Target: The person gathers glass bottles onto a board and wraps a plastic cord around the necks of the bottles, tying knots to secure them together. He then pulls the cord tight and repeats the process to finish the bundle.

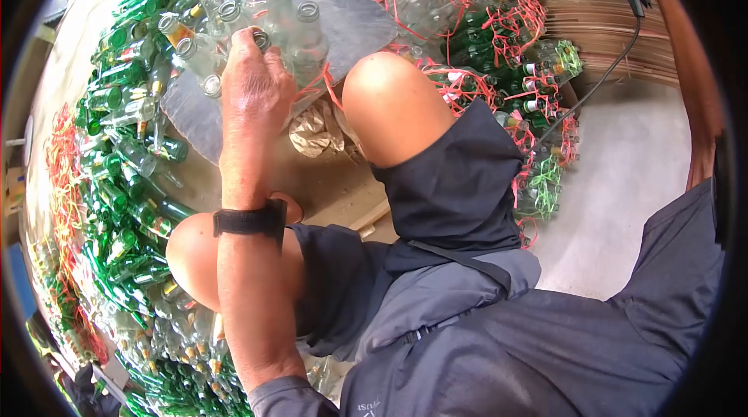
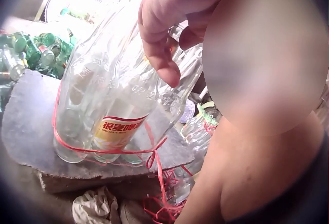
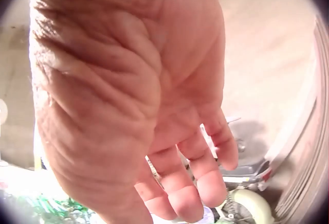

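In the head view my left hand (image 1: 257, 82) reaches down over a cluster of clear glass bottles (image 1: 308, 47) standing on a grey slab (image 1: 354, 16). Its fingers and thumb curl round one bottle's neck, with the mouth showing between them. From the left wrist, the hand (image 2: 164, 23) hangs at the bottle tops. Red plastic string (image 2: 103, 151) circles the bottles low down and is knotted at the side; one bottle has a red, white and yellow label (image 2: 119, 129). My right hand (image 3: 169, 105) is raised with its palm showing and fingers loosely extended, holding nothing.
Green bottles (image 1: 117, 175) lie piled along the left. Bundles tied with red string (image 1: 506, 12) stand at the right, beside stacked flat brown sheets (image 1: 592, 12). Crumpled brown paper (image 1: 315, 130) lies below the slab, close to my bare knee (image 1: 393, 102). A cable (image 1: 600, 86) runs down from the right wrist.
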A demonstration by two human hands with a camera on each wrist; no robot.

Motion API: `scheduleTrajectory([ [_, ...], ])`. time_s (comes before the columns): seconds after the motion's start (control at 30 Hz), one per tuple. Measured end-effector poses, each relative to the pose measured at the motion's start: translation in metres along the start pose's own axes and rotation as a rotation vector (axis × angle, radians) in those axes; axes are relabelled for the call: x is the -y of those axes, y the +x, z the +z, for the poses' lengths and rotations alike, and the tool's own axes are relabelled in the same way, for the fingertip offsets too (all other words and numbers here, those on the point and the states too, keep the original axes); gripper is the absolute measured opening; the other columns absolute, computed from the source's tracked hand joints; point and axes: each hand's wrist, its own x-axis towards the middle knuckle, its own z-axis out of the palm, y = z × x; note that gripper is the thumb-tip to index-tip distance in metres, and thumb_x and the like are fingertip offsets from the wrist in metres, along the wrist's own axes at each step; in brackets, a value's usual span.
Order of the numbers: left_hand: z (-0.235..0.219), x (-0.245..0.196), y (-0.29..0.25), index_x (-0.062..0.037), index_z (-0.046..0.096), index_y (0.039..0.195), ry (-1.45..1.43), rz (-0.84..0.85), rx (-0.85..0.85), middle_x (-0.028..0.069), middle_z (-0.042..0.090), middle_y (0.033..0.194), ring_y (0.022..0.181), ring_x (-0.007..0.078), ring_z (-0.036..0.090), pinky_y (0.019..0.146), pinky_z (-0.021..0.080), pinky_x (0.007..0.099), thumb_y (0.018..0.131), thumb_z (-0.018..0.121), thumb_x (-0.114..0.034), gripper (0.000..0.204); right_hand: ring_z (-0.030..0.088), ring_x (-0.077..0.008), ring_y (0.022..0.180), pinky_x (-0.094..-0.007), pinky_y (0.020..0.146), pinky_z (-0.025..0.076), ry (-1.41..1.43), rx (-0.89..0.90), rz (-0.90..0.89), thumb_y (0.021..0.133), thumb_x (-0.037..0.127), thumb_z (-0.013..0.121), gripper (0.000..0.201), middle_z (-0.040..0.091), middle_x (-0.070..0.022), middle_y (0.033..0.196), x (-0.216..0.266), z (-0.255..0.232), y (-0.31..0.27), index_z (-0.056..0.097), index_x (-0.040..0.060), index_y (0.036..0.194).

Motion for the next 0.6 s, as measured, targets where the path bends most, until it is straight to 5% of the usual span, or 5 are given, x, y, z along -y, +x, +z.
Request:
scheduleTrajectory([
  [0.07,-0.001,-0.002,0.001,0.0050,0.046,0.134,-0.011,-0.034,0.019,0.0195,0.068,0.095,0.075,0.0235,0.073,0.059,0.059,0.0355,0.100,0.052,-0.010,0.038,0.065,-0.0178,0.076,-0.0336,0.068,0.051,0.109,-0.002,0.016,0.083,0.026,0.075,0.030,0.072,-0.0095,0.082,-0.019,-0.002,-0.018,0.073,0.0000,0.098],
  [0.13,-0.002,-0.003,0.000,0.0052,0.045,0.134,-0.040,-0.045,0.033,0.0193,0.068,0.094,0.076,0.0237,0.073,0.059,0.059,0.0356,0.100,0.052,-0.010,0.038,0.066,-0.0248,0.114,-0.0435,0.103,0.047,0.002,0.153,0.255,0.090,0.048,0.069,0.055,0.072,-0.0182,0.115,-0.054,-0.004,-0.027,0.068,0.0078,0.128],
  [0.37,-0.002,-0.006,0.000,0.0016,0.042,0.143,0.039,-0.033,0.004,0.0210,0.071,0.096,0.078,0.0230,0.074,0.065,0.059,0.0362,0.099,0.052,-0.012,0.047,0.065,-0.0239,0.112,-0.0392,0.098,0.048,0.044,0.196,0.530,0.089,0.048,0.070,0.055,0.072,-0.0159,0.116,-0.104,0.013,-0.078,0.070,0.0054,0.124],
  [0.5,-0.004,-0.003,-0.001,-0.0012,0.040,0.147,0.032,-0.015,0.015,0.0212,0.072,0.097,0.079,0.0228,0.074,0.068,0.059,0.0362,0.099,0.053,-0.014,0.052,0.063,-0.0295,0.119,-0.0430,0.105,0.046,0.246,0.340,0.540,0.090,0.048,0.066,0.056,0.070,-0.0175,0.122,-0.061,0.039,-0.097,0.067,0.0088,0.130],
  [0.6,-0.006,0.000,0.001,-0.0026,0.040,0.148,0.065,-0.018,-0.007,0.0204,0.073,0.096,0.079,0.0222,0.074,0.068,0.059,0.0357,0.098,0.054,-0.014,0.054,0.063,-0.0155,0.077,-0.0320,0.066,0.050,0.244,0.317,0.277,0.075,0.023,0.076,0.028,0.065,-0.0073,0.078,-0.056,0.104,-0.113,0.069,0.0003,0.090],
])
